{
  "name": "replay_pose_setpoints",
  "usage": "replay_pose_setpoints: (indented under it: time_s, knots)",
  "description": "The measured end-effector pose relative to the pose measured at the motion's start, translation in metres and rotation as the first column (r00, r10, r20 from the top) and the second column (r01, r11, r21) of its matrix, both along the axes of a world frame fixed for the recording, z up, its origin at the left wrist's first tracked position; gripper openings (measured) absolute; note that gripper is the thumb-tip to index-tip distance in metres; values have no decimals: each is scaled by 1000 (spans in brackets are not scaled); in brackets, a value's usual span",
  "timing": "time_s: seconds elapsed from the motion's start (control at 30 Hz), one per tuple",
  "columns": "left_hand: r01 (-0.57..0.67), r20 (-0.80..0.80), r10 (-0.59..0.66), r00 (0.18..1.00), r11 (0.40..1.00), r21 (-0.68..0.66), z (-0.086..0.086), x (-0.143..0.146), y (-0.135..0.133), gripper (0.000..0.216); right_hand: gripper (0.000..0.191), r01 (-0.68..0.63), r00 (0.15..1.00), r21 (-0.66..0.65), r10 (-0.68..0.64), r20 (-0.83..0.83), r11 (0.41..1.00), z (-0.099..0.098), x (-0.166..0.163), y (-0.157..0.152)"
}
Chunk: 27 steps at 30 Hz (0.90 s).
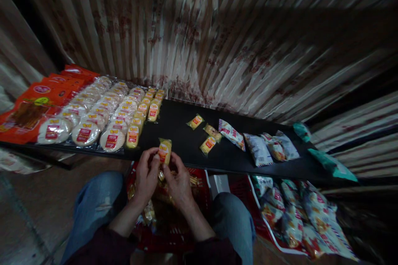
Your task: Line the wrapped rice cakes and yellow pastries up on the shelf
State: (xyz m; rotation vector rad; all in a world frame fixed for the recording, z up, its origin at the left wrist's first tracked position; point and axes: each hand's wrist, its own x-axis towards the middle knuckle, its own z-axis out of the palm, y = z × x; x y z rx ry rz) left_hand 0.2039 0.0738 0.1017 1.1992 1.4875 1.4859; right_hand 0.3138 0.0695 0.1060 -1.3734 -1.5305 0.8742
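Between both hands I hold a small yellow-wrapped snack packet [164,151] with a red label, just at the front edge of the black shelf [183,132]. My left hand [147,174] pinches its left side, and my right hand [178,178] grips its lower right side. To the left, similar yellow packets [133,136] lie in overlapping rows beside rows of round white wrapped crackers [112,139]. Right of my hands, a few loose yellow packets [208,145] are scattered on the shelf. Beneath my hands, a red basket [203,190] holds more gold-wrapped packets, partly hidden by my arms.
Orange snack bags [34,103] lie at the shelf's left end. White snack bags [258,149] and teal bags [334,165] lie toward its right end. A second red basket [263,223] full of snack bags stands low on the right. A pleated curtain [192,41] hangs behind.
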Motion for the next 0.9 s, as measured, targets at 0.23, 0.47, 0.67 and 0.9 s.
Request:
replay_pose_setpoints:
  time_s: [0.23, 0.47, 0.67, 0.9]
  knots:
    - [-66, -210, 86, 974, 993, 102, 2, 6, 19, 20, 37, 28, 997, -42, -30, -65, 999, 3, -5, 25]
    - [-86, -299, 111, 948, 992, 94, 9, 3, 38, 20, 36, 32, 998, -31, -34, -52, 999, 9, -14, 46]
    - [-93, -337, 126, 933, 989, 112, 12, 2, 55, 26, 36, 112, 991, 45, -115, 63, 993, 7, -23, 66]
    - [-114, -422, 172, 890, 981, 160, 13, 1, 73, 35, 37, 180, 977, 86, -188, 98, 980, 1, -31, 91]
